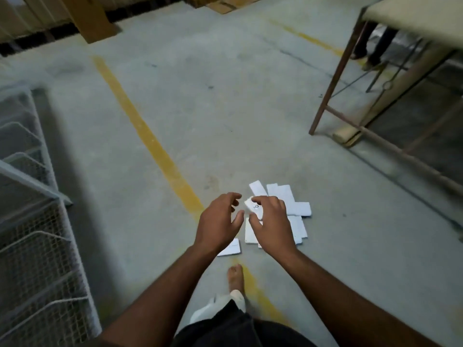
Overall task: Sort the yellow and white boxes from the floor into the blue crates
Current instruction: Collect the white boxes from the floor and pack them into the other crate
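Several white boxes (297,209) lie in a loose pile on the concrete floor, just right of a yellow painted line. One more white box (231,247) lies apart at the pile's left, partly under my left wrist. My right hand (271,221) hovers over the pile, and its fingers and thumb pinch a small white box (253,208). My left hand (218,221) is beside it with fingers spread, holding nothing. I see no yellow boxes and no blue crates.
A white wire-mesh rack (32,221) stands at the left. A metal-framed table (390,78) is at the right, with another person's legs (368,43) behind it. The yellow floor line (147,136) runs diagonally. Cardboard (95,18) stands at the back. My bare foot (235,278) is below the pile.
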Motion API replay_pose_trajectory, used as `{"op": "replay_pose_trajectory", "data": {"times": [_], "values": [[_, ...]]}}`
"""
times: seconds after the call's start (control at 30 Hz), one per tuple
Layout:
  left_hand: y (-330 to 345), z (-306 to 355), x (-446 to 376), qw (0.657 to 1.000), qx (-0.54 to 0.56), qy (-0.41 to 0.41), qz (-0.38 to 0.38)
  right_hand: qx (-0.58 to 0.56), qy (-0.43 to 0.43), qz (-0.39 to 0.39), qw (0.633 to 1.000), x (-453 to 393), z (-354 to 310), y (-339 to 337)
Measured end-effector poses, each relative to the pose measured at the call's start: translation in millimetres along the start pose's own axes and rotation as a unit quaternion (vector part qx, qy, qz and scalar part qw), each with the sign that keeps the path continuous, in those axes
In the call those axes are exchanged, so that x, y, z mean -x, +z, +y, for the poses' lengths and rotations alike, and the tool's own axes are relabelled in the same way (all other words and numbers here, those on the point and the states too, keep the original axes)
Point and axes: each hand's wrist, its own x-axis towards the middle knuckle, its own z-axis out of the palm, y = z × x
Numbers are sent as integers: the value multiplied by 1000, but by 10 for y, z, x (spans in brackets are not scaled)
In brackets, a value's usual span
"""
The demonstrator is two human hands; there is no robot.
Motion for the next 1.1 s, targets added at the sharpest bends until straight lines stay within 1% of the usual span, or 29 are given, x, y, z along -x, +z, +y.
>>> {"op": "replay_pose_trajectory", "data": {"times": [0.27,0.37,0.57,0.7,0.83,0.97,1.1], "values": [[551,350,-1045,995,28,59,-79,51,72,35,995,-746,549,-357],[723,476,-1404,990,27,80,-110,53,101,51,992,-971,723,-466],[1053,676,-1939,985,30,81,-148,61,140,52,987,-1349,1122,-674],[1367,785,-2230,985,31,52,-161,63,152,38,986,-1689,1494,-838],[1777,986,-2576,988,37,4,-150,52,140,-3,989,-2131,1990,-981],[2319,1226,-2942,987,48,-80,-128,39,111,-61,991,-2664,2587,-1104],[2970,1414,-3297,978,64,-158,-123,51,97,-123,986,-3164,3195,-1138]]}}
